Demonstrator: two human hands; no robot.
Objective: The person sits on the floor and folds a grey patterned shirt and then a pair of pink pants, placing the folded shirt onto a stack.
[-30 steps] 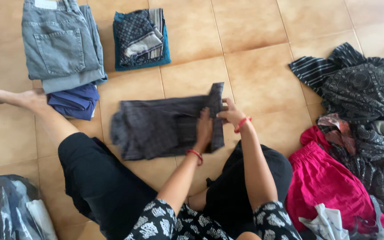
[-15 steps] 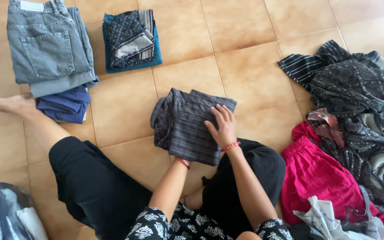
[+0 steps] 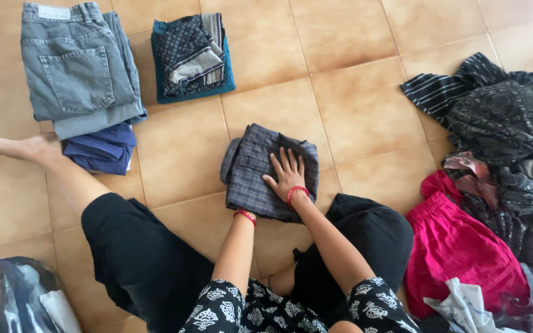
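A folded dark grey checked garment (image 3: pixel 255 172) lies on the tan tiled floor (image 3: pixel 353 105) in front of me. My right hand (image 3: pixel 285 174) rests flat on top of it with fingers spread. My left hand (image 3: pixel 244 214) reaches under the garment's near edge; only the wrist with a red bangle shows and the fingers are hidden by the cloth.
Folded grey jeans (image 3: pixel 75 68) lie over a navy folded piece (image 3: pixel 101 148) at far left, with a teal and patterned stack (image 3: pixel 192 52) beside them. Unfolded dark clothes (image 3: pixel 501 129) and a pink garment (image 3: pixel 458 246) are heaped on the right. A plastic bag (image 3: pixel 7 296) sits bottom left. My left leg (image 3: pixel 63 169) stretches leftward.
The long checked garment has been folded over twice into a compact square. My right hand has moved on top and flattened; my left hand has gone beneath it.
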